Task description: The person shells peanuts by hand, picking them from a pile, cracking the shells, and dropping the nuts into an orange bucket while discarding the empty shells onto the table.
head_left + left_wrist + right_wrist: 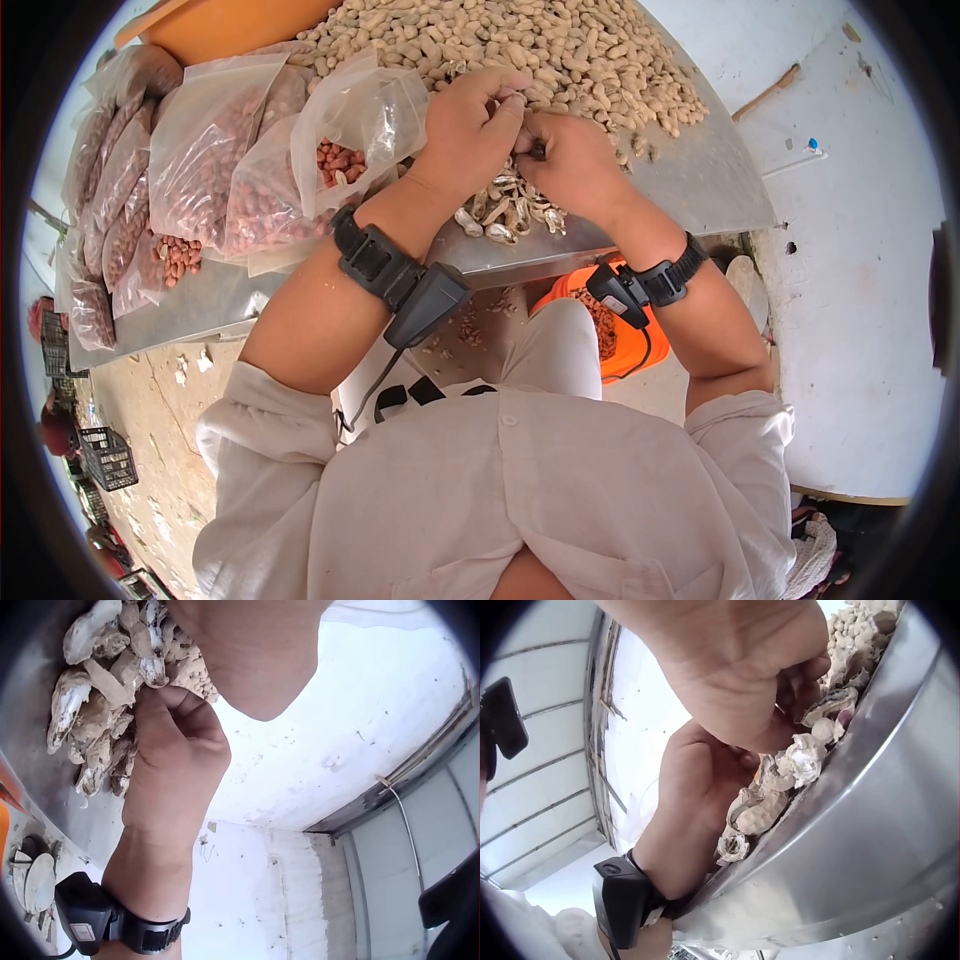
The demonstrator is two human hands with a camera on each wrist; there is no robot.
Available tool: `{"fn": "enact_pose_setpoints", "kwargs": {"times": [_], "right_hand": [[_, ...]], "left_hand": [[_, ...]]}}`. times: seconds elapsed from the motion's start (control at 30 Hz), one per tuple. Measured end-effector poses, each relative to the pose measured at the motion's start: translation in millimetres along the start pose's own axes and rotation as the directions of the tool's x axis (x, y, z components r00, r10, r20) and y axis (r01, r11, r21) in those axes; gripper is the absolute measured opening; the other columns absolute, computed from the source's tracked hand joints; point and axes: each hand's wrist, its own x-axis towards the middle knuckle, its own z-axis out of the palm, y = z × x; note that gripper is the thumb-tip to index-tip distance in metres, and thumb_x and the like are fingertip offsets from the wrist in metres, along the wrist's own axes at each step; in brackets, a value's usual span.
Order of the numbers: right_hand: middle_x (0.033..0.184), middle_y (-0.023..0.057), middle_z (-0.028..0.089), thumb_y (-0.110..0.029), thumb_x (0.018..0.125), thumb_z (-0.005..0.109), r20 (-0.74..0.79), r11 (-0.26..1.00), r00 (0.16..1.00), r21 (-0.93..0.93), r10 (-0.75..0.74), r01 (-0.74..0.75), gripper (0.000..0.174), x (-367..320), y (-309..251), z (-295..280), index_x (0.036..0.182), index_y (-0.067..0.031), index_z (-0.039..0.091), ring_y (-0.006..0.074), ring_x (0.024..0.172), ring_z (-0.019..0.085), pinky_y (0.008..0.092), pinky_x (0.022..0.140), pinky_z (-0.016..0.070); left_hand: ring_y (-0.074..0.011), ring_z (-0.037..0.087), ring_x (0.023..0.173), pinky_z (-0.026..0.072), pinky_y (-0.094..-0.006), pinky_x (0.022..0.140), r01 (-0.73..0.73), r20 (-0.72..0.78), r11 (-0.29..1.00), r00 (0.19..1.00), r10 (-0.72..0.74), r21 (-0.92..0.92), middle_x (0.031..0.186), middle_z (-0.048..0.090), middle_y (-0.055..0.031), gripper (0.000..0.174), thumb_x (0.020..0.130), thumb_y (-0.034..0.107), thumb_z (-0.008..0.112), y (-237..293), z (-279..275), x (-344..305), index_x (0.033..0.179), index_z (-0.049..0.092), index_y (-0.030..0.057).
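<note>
Both hands meet with curled fingers over a heap of broken peanut shells [512, 208] near the metal table's front edge. My left hand [470, 130], thumb and forefinger together, pinches what looks like a peanut, mostly hidden by the fingers. Against its fingertips, my right hand [575, 165] has its thumb and fingers drawn in on the same spot. Something small and dark shows between the right fingers; I cannot tell what it is. In the right wrist view, shells [806, 759] lie right under the fingertips. Whole peanuts [560, 60] form a large pile just beyond the hands.
Clear plastic bags [210, 140] of red peanut kernels crowd the table's left side, one standing open with kernels [340, 162] inside. An orange basin [220, 30] is behind them. Below the metal table [690, 185], an orange bucket [635, 345] holds reddish kernels near the knees.
</note>
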Motion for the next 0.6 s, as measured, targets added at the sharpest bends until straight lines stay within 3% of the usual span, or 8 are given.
{"fn": "enact_pose_setpoints", "kwargs": {"times": [0.1,0.3,0.6], "right_hand": [[0.075,0.012,0.062,-0.008,0.067,0.06,-0.007,0.999,1.0,0.038,0.022,-0.022,0.004,-1,-4,-2,0.07,-0.0054,0.061,0.0316,0.074,0.06,0.04,0.066,0.0481],[0.079,0.011,0.063,-0.008,0.07,0.058,0.036,0.973,0.997,-0.214,-0.075,0.081,0.013,1,3,-2,0.078,-0.0092,0.068,0.0308,0.079,0.06,0.04,0.07,0.0492],[0.086,0.0113,0.06,-0.01,0.071,0.059,0.154,0.934,0.985,-0.334,-0.078,0.126,0.018,13,7,-4,0.087,-0.0103,0.068,0.031,0.085,0.059,0.0411,0.072,0.0493]], "left_hand": [[-0.0105,0.059,0.081,0.0481,-0.0249,0.074,-0.015,0.006,1.0,1.0,0.015,0.01,0.088,0.064,-0.0044,0.02,0.084,0.008,0.055,-2,-1,1,0.103,0.062,0.002],[-0.0104,0.059,0.079,0.0477,-0.0247,0.074,-0.034,-0.006,0.999,0.999,0.034,0.04,0.087,0.064,-0.0047,0.02,0.085,0.008,0.055,-1,-1,1,0.103,0.062,0.0018],[-0.0102,0.059,0.08,0.0478,-0.0248,0.074,-0.007,0.014,1.0,1.0,0.006,0.028,0.087,0.064,-0.004,0.02,0.085,0.008,0.055,-1,-1,1,0.102,0.062,0.0018]]}}
